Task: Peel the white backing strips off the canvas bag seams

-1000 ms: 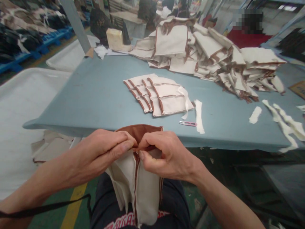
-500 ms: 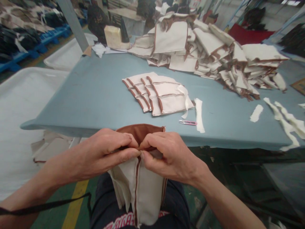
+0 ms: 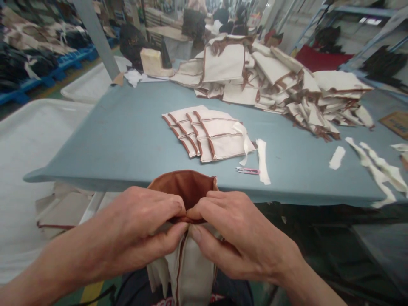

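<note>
In the head view, the cloth bag (image 3: 199, 263) hung directly below the fingertips, between the table's (image 3: 105, 148) near edge and the person's lap (image 3: 127, 289). Its long axis ran downward, marked by a brown seam (image 3: 179, 263) that met the rim where the two hands came together. Neither hand was nearer: the left hand (image 3: 143, 229) and right hand (image 3: 245, 233) pinched the near rim from either side of the seam, thumbs outside, tips almost touching. Beyond the pinch, the mouth gaped toward the table, showing its brown lining (image 3: 191, 187).
</note>
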Available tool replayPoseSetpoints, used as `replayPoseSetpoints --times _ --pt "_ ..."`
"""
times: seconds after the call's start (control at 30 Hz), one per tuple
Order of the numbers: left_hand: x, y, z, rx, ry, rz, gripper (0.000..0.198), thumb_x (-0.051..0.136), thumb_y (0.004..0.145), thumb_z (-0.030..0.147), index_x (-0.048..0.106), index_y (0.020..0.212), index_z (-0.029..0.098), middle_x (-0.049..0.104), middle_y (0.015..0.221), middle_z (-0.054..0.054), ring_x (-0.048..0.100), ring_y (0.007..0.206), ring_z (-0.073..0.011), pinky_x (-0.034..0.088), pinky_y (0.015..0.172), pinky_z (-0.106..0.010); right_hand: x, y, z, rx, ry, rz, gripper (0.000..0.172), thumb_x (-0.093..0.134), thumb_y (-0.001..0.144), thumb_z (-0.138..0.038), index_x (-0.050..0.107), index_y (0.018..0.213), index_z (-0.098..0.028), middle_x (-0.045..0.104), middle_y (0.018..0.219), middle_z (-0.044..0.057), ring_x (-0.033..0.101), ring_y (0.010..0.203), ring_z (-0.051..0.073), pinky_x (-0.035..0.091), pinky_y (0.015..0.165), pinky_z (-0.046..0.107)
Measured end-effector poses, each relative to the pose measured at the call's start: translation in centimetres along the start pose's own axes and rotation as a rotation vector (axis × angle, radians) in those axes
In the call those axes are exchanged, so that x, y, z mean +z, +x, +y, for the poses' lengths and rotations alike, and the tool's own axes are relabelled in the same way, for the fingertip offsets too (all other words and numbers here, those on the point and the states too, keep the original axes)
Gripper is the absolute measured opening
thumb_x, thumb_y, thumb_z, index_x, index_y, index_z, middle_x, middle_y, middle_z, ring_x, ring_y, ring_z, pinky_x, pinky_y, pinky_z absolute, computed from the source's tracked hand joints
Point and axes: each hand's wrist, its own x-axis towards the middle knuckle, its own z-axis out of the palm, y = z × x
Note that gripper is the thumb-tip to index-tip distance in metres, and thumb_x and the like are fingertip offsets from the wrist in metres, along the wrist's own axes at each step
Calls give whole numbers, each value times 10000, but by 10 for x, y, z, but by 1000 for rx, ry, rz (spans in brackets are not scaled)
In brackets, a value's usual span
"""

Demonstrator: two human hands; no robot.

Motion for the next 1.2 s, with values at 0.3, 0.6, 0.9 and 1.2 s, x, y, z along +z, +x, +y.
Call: replayPoseSetpoints --times 0.3,0.6,0.9,1.2 --pt "22 11 25 -29 -495 202 290 494 836 88 325 643 223 355 546 95 303 484 -85 270 474 -227 47 11 26 -153 579 234 602 428 1062 -693 415 672 -235 457 576 -56 416 496 94 320 507 244" --pt "29 18 24 -137 -712 229 275 542 845 207 442 589 205 460 542 55 416 505 -96 343 492 -219 92 21 50 -18 711 246 807 407 770 -1028 290 539 -264 390 481 -46 320 450 100 286 473 291" --pt "41 10 -17 -201 -1110 39 607 684 880 732 521 695 177 437 673 38 355 598 -112 292 519 -228 59 19 44 -51 725 317 625 553 1012 -689 425 623 -217 375 562 -70 307 490 83 257 483 246" --pt "22 17 -20 -90 -846 -12 524 507 1021 599 523 694 191 444 662 38 368 606 -131 353 584 -264 45 17 44 -95 569 294 587 414 1103 -595 366 646 -229 346 586 -65 311 506 91 259 501 256"
